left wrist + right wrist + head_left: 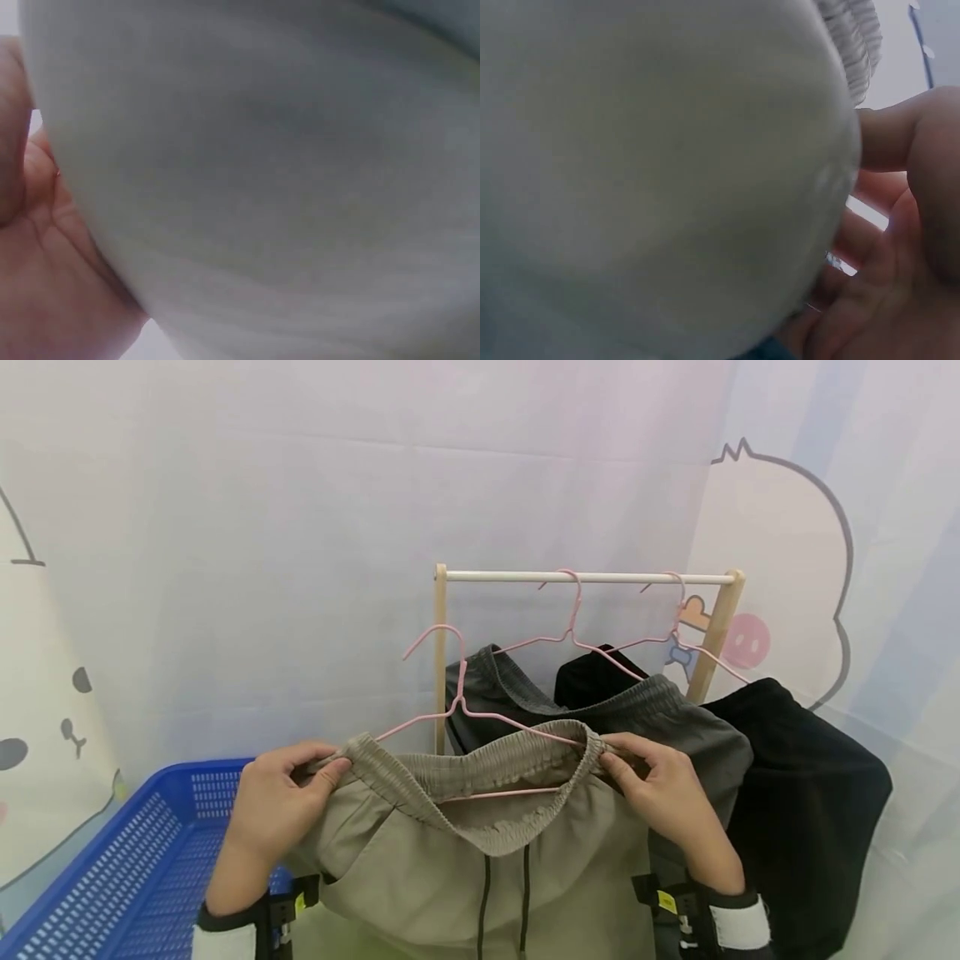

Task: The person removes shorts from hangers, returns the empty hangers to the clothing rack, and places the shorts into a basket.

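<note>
Khaki drawstring pants [420, 860] with an elastic waistband hang upright between my two hands in the head view. My left hand [281, 810] pinches the waistband's left end between thumb and fingers. At its right end, my right hand [663, 785] pinches the same waistband. A pink hanger [459, 702] sits inside the waist opening, its hook pointing up and its lower bar showing across the gap. Pale khaki cloth fills most of both wrist views, with part of the left hand [52, 262] and the right hand [900, 247] at its edges.
A small rack with a white rod [510, 577] and wooden posts stands behind. Dark grey pants [697, 735] and black pants [810, 802] hang from it on pink hangers. At the left is a blue perforated basket [97, 860]. Printed curtains [300, 527] surround everything.
</note>
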{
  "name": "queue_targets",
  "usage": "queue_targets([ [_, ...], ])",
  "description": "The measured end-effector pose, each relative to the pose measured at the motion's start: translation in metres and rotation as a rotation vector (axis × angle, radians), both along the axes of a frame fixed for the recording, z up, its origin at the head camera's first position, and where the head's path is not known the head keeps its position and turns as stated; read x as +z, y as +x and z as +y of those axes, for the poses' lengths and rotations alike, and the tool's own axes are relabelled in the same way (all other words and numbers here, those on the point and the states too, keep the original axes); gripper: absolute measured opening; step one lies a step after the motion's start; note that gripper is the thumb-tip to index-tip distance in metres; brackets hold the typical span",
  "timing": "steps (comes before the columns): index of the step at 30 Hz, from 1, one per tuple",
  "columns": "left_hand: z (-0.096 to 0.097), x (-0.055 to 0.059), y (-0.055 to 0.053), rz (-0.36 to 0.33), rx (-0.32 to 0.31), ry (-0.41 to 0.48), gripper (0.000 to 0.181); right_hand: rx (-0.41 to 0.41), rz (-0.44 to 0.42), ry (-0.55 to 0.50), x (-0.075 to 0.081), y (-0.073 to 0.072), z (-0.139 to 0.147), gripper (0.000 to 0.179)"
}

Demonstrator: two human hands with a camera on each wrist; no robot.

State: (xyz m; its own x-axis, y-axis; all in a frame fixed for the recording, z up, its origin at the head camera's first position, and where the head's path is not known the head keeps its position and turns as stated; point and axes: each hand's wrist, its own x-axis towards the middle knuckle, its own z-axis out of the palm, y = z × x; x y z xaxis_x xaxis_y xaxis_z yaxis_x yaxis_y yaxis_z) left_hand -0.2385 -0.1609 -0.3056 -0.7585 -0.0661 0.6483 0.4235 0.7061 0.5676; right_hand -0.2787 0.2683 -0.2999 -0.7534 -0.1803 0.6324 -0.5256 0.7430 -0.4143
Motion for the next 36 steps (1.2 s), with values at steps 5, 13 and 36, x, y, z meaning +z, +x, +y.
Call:
queue_targets([
  [5,0.001,-0.004,-0.004,-0.055,-0.004,0.025,0.017,0.005,0.068,0.022,-0.009,-0.008,-0.004,0.032],
  [13,0.000,-0.008,-0.009,-0.105,-0.014,0.035,0.016,0.047,0.208,0.023,-0.017,-0.018,-0.012,0.040],
  [36,0.006,-0.010,-0.015,-0.092,-0.003,0.029,0.016,0.042,0.341,-0.050,-0.031,-0.030,-0.031,0.028],
])
